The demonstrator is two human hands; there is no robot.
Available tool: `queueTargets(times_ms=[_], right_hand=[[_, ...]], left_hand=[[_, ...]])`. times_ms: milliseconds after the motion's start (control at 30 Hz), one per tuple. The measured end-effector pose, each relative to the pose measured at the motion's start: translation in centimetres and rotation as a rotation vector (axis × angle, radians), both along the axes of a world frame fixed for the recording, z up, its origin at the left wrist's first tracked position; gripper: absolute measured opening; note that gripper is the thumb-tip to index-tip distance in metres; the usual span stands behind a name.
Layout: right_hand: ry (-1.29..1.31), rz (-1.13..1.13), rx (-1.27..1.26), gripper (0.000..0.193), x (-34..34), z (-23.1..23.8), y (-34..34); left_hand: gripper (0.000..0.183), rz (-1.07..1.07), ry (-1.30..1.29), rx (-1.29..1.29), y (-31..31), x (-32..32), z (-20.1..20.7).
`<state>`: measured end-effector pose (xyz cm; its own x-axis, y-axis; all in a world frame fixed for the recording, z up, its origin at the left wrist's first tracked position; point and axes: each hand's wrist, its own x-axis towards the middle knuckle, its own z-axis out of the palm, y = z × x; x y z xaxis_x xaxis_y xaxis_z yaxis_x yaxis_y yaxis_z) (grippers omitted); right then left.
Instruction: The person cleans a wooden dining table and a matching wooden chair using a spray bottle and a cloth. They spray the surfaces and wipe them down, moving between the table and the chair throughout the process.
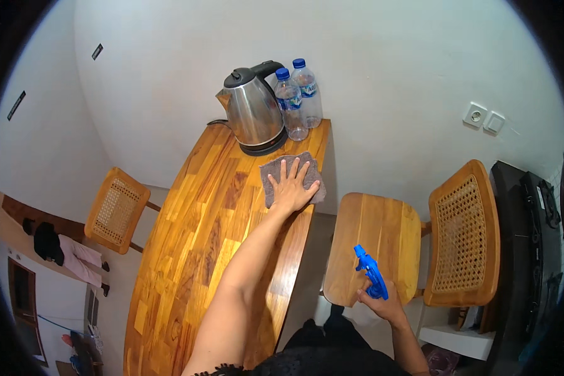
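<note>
My left hand (290,188) lies flat on a grey-brown cloth (272,170), its fingers spread, pressing it to the wooden table (194,250) near the right edge. Just beyond the cloth stand a steel electric kettle (252,116) with a black lid and handle, and two clear plastic bottles (291,106) with blue caps. Lower right, my right hand (382,305) is closed around a spray bottle (371,276), over the near part of a wooden chair seat. Only its blue trigger head shows clearly; the body below is hidden by the hand.
A chair with a woven cane back (465,241) stands right of the table. Another cane-backed chair (118,210) is on the far left side. A person (69,250) in a black top is farther off left. Wall sockets (484,118) and a black cabinet (514,207) are at right.
</note>
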<state>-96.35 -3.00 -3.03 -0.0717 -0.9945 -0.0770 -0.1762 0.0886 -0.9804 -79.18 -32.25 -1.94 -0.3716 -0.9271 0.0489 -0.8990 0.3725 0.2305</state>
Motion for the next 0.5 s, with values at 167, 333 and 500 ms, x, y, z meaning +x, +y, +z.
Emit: queueTargets(times_ms=[167, 333, 500], right_hand=[[0.010, 0.079, -0.080, 0.050, 0.5, 1.8, -2.0], [0.105, 0.151, -0.057, 0.058, 2.3, 2.9, -1.3], [0.074, 0.184, -0.115, 0.062, 6.2, 2.7, 0.9]], left_hand=[[0.070, 0.046, -0.035, -0.031, -1.8, -0.6, -0.9], [0.068, 0.030, -0.049, -0.044, 1.3, 2.9, -0.7], [0.066, 0.065, -0.080, -0.074, 9.5, 12.6, -0.7]])
